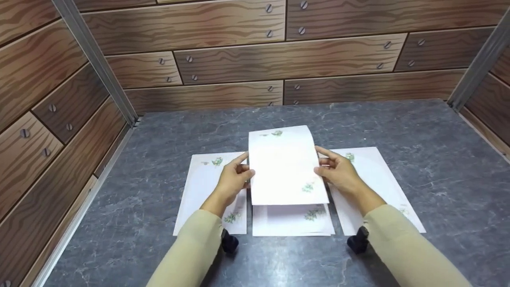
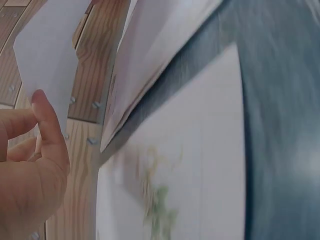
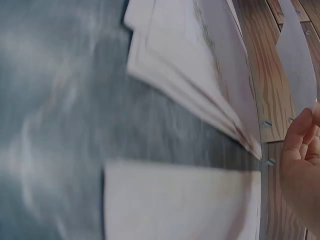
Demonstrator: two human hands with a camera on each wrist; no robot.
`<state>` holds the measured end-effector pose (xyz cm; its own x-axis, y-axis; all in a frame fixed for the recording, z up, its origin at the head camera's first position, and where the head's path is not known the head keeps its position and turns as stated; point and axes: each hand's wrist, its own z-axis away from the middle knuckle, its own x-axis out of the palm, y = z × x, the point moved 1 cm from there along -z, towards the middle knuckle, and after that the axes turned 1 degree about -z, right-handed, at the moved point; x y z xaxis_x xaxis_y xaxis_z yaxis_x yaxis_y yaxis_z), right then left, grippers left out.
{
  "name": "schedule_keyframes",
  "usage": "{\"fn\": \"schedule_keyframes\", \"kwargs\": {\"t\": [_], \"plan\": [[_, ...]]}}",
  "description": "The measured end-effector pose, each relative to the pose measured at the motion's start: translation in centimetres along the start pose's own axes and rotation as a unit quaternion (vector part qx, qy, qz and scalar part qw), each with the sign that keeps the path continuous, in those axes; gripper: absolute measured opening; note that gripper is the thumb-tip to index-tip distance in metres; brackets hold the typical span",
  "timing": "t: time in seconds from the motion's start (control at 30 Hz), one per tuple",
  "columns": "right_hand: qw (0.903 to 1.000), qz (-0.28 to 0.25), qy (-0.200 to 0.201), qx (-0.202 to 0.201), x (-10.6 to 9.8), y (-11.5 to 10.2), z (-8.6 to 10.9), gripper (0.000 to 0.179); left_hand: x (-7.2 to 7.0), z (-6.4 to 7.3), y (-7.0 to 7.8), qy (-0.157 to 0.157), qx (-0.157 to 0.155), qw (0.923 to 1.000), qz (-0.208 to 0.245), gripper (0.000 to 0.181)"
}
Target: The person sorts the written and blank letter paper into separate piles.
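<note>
Both hands hold up one white sheet of paper (image 1: 285, 167) with small green plant prints at its top and lower right. My left hand (image 1: 233, 179) pinches its left edge between thumb and fingers. On the opposite edge, my right hand (image 1: 340, 173) pinches it the same way. Beneath the raised sheet lies a stack of similar sheets (image 1: 279, 227), mostly covered by it; the right wrist view shows several layers in that stack (image 3: 170, 85). In the left wrist view the held paper (image 2: 50, 55) rises above the thumb.
Printed sheets lie on either side of the stack, a left one (image 1: 189, 207) and a right one (image 1: 382, 191), each partly under a forearm. All rest on a dark grey marbled table (image 1: 159, 131). Wood-patterned walls (image 1: 223, 67) stand behind and at both sides.
</note>
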<state>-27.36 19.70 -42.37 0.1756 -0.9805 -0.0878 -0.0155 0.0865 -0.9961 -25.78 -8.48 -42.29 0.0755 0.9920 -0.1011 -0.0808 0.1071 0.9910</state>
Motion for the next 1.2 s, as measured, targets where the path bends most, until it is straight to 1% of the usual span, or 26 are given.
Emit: {"fn": "schedule_keyframes", "kwargs": {"t": [0.1,0.2,0.4,0.5,0.67,0.9,1.07,1.2], "plan": [[0.9999,0.009,-0.006,0.004,-1.3,-0.1,0.3,0.065,1.1,-0.1,0.0,-0.008,-0.002,1.0000,0.003,0.061],[0.9998,0.016,-0.010,0.010,-2.3,-0.2,0.6,0.065,2.1,-0.1,0.0,-0.008,-0.005,1.0000,0.001,0.061],[0.9996,0.017,-0.009,0.022,-4.2,-0.3,1.2,0.066,4.3,-0.3,0.1,0.000,-0.007,0.9999,0.014,0.061],[0.9997,0.013,-0.011,0.019,-5.1,-0.2,1.4,0.067,5.3,-0.3,0.3,0.004,-0.006,0.9999,0.011,0.062],[0.9995,0.012,-0.018,0.022,-6.8,0.0,2.1,0.068,7.0,0.0,0.5,0.001,-0.004,1.0000,0.006,0.060],[0.9990,0.015,-0.035,0.025,-9.4,0.4,3.3,0.070,9.8,0.3,0.5,-0.007,-0.010,0.9998,0.017,0.059],[0.9988,0.006,-0.041,0.025,-11.2,0.8,4.1,0.071,11.7,0.5,0.6,-0.005,-0.017,0.9996,0.020,0.059],[0.9986,0.003,-0.044,0.028,-12.4,0.9,4.7,0.071,13.1,0.7,0.5,-0.002,-0.014,0.9997,0.020,0.058]]}}
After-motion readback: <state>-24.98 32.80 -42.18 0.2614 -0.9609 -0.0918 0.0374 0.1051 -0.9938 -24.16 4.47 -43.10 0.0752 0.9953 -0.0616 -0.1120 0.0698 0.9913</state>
